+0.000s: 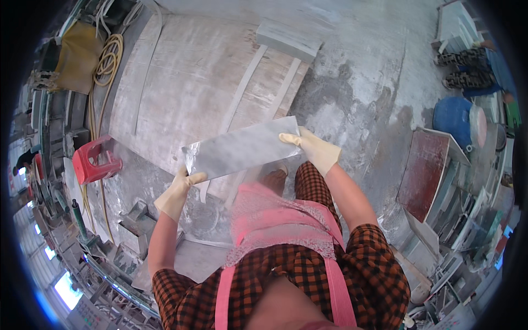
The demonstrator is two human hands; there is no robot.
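Overhead, a grey stone slab (241, 147) held level above the large pale slab (192, 88) on the workshop floor, with the gloved left hand (177, 192) and gloved right hand (312, 148) each curled tightly around an opposite end.

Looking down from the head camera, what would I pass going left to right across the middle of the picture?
Red plastic stool → left hand → grey stone slab → right hand → dark red board → blue round tub.

Single fisheye view, worn on head, aimed steeply down over own torso; gloved hands seen close, dusty floor (363, 66) farther below; edges bent toward rim.
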